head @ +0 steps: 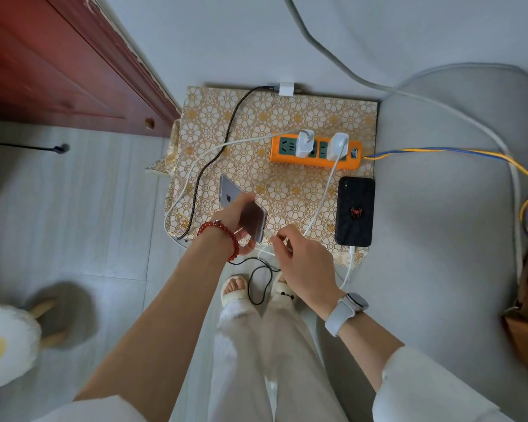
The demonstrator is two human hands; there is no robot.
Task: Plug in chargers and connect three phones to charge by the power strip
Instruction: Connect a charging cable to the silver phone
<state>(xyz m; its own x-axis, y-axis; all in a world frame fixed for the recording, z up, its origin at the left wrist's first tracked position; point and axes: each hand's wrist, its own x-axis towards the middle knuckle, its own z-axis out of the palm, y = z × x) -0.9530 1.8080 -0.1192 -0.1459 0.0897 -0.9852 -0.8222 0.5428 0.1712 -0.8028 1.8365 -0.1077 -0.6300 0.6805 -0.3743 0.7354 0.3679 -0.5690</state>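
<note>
Low square table under a gold-and-white flower-patterned cloth [287, 190], seen from above. Orange rectangular power strip with green sockets [316, 153] lies along the far right part of the cloth. Two white cube chargers [304, 144] [338, 146] stand plugged into it; the leftmost socket shows bare.

Silver-grey phone with a dark logo on its back [241, 205], back up, tilted, raised off the cloth at the near edge. Left hand [237, 225] grips it, fingers curled round its lower half; a red bead bracelet [221, 237] circles that wrist. Right hand [302, 263], white-strapped watch [346, 312] on the wrist, pinches the end of a white cable [279, 239] between thumb and fingertips, just beside the phone's near end. Whether the plug touches the port cannot be told: fingers cover it.

Black phone in a case with a red spider emblem [354, 211] lies flat at the cloth's right edge, back up, a white cable [329, 190] from the right charger looping round and entering its near end.

Black braided cable [217, 153] runs from a third white charger [286, 89], unplugged at the table's far edge, down the left side and off the near edge; its loose end is lost among dark loops on the floor near slippered feet [235, 289]. Blue and yellow wires [439, 151] leave the strip rightward, cut off by the frame. Motion blur softens the lower left.
</note>
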